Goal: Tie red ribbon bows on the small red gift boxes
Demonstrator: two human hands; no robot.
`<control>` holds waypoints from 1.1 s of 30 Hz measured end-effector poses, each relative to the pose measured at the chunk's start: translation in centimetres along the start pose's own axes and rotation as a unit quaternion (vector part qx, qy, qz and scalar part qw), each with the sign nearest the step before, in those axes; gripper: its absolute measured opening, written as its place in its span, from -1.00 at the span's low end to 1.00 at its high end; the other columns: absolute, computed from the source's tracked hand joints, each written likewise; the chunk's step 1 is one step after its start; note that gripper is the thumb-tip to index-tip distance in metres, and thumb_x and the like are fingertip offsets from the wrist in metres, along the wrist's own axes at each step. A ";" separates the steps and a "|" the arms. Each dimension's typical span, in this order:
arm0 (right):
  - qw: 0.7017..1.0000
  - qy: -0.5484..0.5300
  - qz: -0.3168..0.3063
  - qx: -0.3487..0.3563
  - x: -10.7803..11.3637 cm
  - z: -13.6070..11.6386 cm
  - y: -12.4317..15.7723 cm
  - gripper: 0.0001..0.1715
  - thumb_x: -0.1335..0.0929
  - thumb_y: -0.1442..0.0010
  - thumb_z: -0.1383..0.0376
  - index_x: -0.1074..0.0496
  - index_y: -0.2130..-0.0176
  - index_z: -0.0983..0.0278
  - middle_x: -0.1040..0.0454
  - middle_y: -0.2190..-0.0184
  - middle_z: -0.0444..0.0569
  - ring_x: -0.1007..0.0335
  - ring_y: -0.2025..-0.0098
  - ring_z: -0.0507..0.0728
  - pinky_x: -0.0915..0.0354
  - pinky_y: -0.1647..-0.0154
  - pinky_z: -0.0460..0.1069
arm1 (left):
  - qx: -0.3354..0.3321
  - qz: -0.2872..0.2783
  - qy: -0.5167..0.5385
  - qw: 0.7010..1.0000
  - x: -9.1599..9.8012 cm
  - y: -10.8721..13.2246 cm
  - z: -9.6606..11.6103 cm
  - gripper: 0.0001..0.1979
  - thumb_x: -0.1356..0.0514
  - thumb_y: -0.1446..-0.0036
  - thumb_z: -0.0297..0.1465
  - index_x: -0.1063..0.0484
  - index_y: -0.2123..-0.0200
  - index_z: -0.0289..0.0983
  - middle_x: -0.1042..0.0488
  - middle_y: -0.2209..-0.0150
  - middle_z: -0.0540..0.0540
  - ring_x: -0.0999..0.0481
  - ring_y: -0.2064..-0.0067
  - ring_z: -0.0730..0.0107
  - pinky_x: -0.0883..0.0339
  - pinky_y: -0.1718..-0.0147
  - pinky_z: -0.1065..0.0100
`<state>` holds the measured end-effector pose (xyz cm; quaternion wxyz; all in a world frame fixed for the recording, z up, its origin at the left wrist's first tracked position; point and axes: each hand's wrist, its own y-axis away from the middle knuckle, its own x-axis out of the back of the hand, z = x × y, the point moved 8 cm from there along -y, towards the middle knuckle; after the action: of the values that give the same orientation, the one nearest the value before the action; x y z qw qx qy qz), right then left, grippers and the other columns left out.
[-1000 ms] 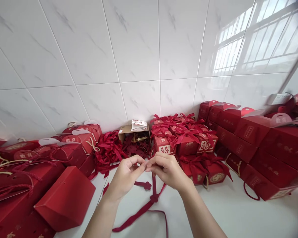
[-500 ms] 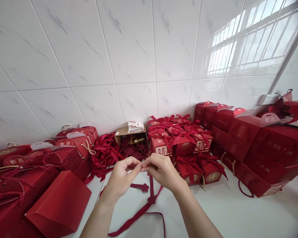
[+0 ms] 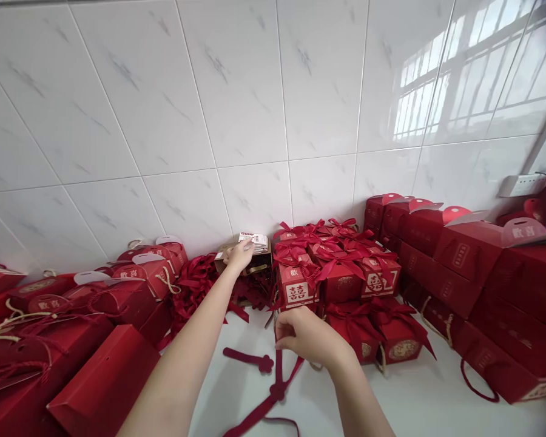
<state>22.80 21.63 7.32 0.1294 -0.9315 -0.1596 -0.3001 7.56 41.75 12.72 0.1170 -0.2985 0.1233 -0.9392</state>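
My left hand (image 3: 239,257) reaches far forward to a stack of white printed cards (image 3: 259,241) on top of a small cardboard box (image 3: 222,250). Its fingertips are at the near left of the stack, too small to show whether they grip a card. Closer to me, my right hand (image 3: 300,337) is closed, thumb and fingers pinching the upper end of a dark red felt strip (image 3: 278,363). The strip hangs down to a flower-shaped piece (image 3: 278,390), where other red strips meet. A separate felt strip with a flower end (image 3: 250,359) lies on the white table.
Red gift boxes with bows (image 3: 341,270) stand in rows behind my right hand. Taller stacked red boxes (image 3: 464,267) line the right side. Red handled boxes (image 3: 104,376) fill the left, beside a heap of red ribbons (image 3: 193,285). A tiled wall (image 3: 250,91) rises behind.
My hands were together, pinching something small over the red strip. Now my left hand has left and stretched forward to the cards, while my right hand stays near the strip's upper end.
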 end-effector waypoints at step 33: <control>0.958 -0.048 0.145 0.244 1.1 -7.6 4.8 -0.84 -0.40 -0.16 0.20 -0.53 0.25 0.20 -0.59 0.35 -0.03 -0.53 0.36 0.14 -0.48 0.33 -0.03 | 0.034 0.362 -0.036 0.931 22.5 28.6 -11.3 -0.14 -0.29 0.01 -0.31 0.05 -0.30 -0.25 -0.14 -0.21 -0.36 -0.20 -0.26 -0.05 -0.10 -0.21 -0.02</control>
<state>21.49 14.91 13.25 0.3872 -0.8980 -0.0967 -0.1850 -12.82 9.98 7.13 0.4635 -0.2630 0.1867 -0.8254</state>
